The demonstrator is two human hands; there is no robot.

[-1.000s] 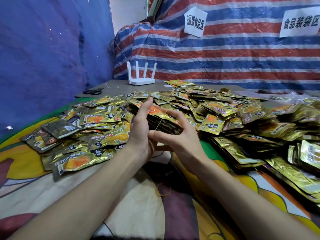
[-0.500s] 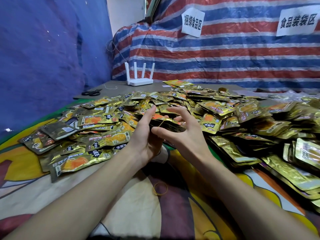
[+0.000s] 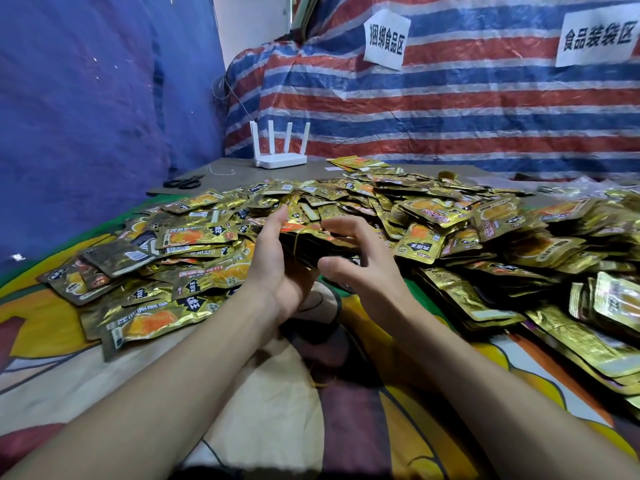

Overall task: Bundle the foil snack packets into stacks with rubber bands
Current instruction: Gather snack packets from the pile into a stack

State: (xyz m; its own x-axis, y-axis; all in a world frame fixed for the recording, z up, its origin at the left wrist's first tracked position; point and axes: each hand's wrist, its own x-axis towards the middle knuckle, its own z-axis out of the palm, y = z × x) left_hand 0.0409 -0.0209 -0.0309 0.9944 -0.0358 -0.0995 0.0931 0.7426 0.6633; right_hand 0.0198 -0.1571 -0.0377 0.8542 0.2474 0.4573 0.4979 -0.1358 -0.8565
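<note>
Above open cloth [image 3: 242,393], stack [image 3: 311,244] in left hand [image 3: 277,268]

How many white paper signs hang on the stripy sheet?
2: one sign above the white router, the other sign near the picture's right edge, both on the striped tarp.
</note>
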